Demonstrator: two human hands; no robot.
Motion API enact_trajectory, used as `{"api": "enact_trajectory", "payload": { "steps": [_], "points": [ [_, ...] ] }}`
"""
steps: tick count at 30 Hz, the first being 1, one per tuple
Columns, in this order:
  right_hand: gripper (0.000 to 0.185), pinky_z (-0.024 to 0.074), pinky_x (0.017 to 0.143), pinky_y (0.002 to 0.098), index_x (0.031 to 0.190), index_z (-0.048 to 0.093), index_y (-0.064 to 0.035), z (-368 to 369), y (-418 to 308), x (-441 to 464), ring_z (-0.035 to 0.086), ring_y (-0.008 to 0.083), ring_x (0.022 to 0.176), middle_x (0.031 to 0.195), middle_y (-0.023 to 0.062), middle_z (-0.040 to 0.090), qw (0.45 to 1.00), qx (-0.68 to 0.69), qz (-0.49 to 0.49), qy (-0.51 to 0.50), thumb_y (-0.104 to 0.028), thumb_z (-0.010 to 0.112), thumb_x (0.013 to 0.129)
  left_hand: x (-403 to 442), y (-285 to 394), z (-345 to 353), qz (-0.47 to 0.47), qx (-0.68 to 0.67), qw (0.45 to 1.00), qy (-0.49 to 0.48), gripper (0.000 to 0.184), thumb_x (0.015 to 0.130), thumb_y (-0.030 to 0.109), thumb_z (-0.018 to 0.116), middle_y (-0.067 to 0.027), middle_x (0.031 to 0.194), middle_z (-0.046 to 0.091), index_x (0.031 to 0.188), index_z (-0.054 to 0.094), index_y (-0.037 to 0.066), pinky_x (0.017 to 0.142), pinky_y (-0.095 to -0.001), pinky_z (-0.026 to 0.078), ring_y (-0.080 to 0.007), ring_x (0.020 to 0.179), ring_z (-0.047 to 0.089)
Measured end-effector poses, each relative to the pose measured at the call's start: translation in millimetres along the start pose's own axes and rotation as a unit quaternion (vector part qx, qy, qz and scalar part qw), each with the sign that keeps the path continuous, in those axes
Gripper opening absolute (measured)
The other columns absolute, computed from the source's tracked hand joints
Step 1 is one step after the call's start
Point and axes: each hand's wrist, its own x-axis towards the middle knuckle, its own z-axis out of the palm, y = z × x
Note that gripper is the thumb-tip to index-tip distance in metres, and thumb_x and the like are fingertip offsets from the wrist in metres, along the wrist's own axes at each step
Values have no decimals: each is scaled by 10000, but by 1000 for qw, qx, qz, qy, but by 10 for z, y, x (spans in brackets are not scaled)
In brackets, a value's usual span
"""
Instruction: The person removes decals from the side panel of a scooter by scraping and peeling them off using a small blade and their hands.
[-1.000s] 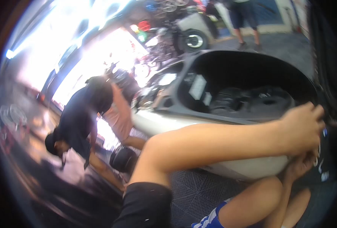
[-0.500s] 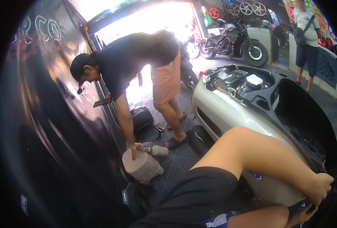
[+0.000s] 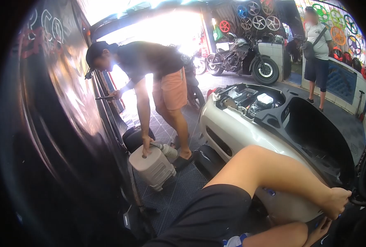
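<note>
At the lower right, my left hand (image 3: 339, 202) is beside the scooter's cream side panel (image 3: 280, 202), with its fingers curled together. What they grip is hidden. Below it, my right hand (image 3: 321, 231) is partly in shadow near the same panel, its fingers mostly hidden. My bent left arm crosses in front of the scooter (image 3: 232, 131). The scooter's seat area is uncovered, showing inner parts and a white piece (image 3: 265, 99). Dark trim (image 3: 269, 117) surrounds that bay.
A co-worker (image 3: 150, 57) bends over a beige plastic stool (image 3: 150, 162), one hand on it, the other holding a phone (image 3: 104, 98). Black parts (image 3: 209, 160) lie on the tiled floor. Behind are a motorcycle (image 3: 245, 57), another person (image 3: 317, 45) and wall-hung wheels (image 3: 259, 22).
My view has shifted a little, so my hands and the scooter appear further left. The co-worker's phone hand has lowered slightly in relation to the head. My hands keep about the same pose.
</note>
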Motion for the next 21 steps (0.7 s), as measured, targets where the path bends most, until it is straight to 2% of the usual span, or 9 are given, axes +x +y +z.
{"api": "enact_trajectory", "payload": {
  "steps": [4,7,10,16,19,20,21],
  "points": [
    [297,490,641,372,1253,620,63,36,-224,-14,583,239,705,841,99,624,999,38,29,-8,-153,621,1049,11,21,-43,3,12,1000,-17,311,1024,389,566,53,1248,728,1281,719,303,1038,-516,437,-264,1250,636],
    [304,445,613,324,1170,641,92,37,-239,15,481,166,670,770,57,576,999,27,-17,25,-193,630,1066,-118,33,-98,-9,31,999,6,301,1019,377,574,53,1262,727,1261,732,292,1033,-496,438,-255,1238,639],
    [297,484,650,333,1219,651,69,-21,-172,-15,559,191,713,867,104,654,997,65,30,26,-180,631,1059,-215,32,-163,-3,16,1000,2,288,1012,380,571,58,1238,735,1222,747,295,1030,-487,435,-247,1229,641],
    [416,552,942,373,1363,638,38,-100,-310,-2,679,208,1042,1187,218,733,987,4,133,87,-222,666,1040,-137,11,-177,5,-7,1000,0,272,997,388,565,70,1190,753,1145,777,302,1025,-469,428,-231,1212,646],
    [350,429,1095,344,1410,540,51,-301,252,38,572,227,1269,1406,166,596,926,283,226,104,-125,500,1110,-1,30,-74,-12,-33,999,14,272,990,391,562,75,1166,762,1107,793,305,1023,-460,425,-222,1204,649],
    [334,462,1087,380,1352,580,13,-287,249,-30,585,228,1283,1333,114,634,957,200,178,111,-180,489,1095,46,47,50,-41,-62,996,38,217,940,366,616,75,1090,774,1029,802,298,1009,-440,445,-211,1190,659],
    [395,374,1180,390,1424,537,26,-272,-68,8,519,233,1360,1424,132,587,956,207,203,48,-201,514,1102,-18,-23,55,-59,-103,989,93,170,873,342,666,46,971,779,934,805,265,923,-403,509,-210,1077,710]
  ]
}}
